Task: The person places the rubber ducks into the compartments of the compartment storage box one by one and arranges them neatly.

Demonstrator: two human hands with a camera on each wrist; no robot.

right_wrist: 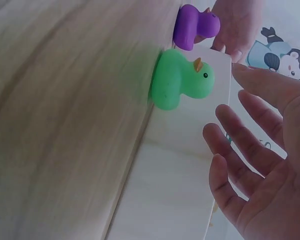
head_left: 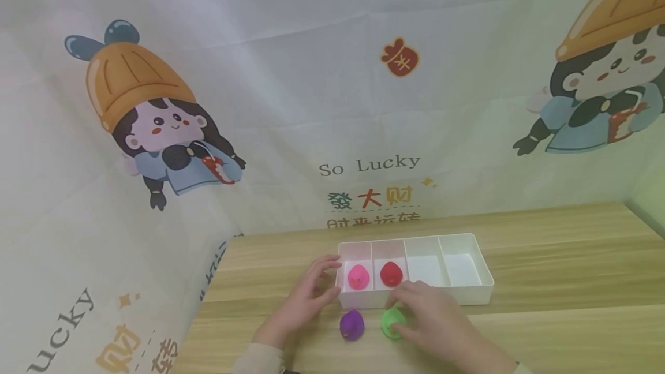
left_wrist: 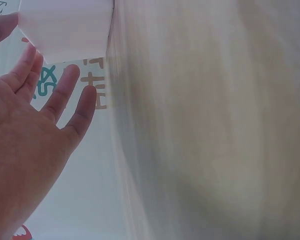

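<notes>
A white divided box [head_left: 415, 298] stands on the table with a pink rubber duck [head_left: 358, 277] in its leftmost compartment and a red rubber duck [head_left: 391, 274] in the one beside it. My left hand [head_left: 307, 298] is at the box's left end, thumb and fingertips right at its wall, as the left wrist view also shows. In front of the box sit a purple rubber duck [head_left: 352, 325] and a green rubber duck [right_wrist: 177, 82]. Above the green duck, my right hand [head_left: 431, 316] hovers with fingers spread apart; the right wrist view shows nothing in its grasp.
The wooden table [head_left: 561, 264] reaches back to a printed cloth [head_left: 291, 103] with cartoon figures and lettering. More of this cloth hangs along the left side. The box's two right compartments [head_left: 462, 270] show bare white floors.
</notes>
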